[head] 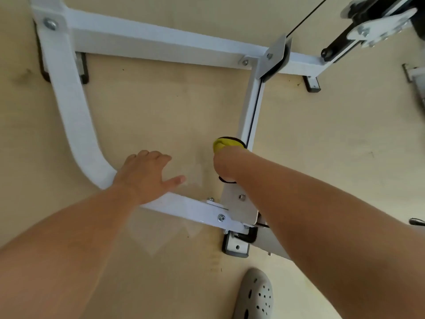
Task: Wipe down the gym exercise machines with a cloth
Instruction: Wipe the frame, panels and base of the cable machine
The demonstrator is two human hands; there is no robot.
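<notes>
A: Right hand, centre of the frame?
B: Fingers curled under, gripping a yellow cloth. Soft, bunched, with a black edge. The cloth sits against the left face of a straight white bar, lower part of that bar.

A: Left hand?
B: Left of centre. Flat, fingers straight and spread, thumb out, holding nothing. The wrist lies across the curved corner of the white frame. Fingers reach over the floor inside the frame; whether they touch it, cannot tell.

A: The frame itself?
B: Painted metal, smooth, glossy. A flat tube bends in a broad curve down the left side and joins a straight rail across the top. Silver bolts at the joints. A thin black cable runs along the straight bar up to a grey plate bracket, upper right of centre. Black rubber feet under the corners.

A: Surface?
B: Floor, pale beige, smooth, with faint scuffs and small dark specks. A pale zigzag patch of light lies on it, lower centre.

A: Anything else?
B: Bottom right of centre, a grey perforated clog. Upper right corner, black and white machine parts, blurred.
</notes>
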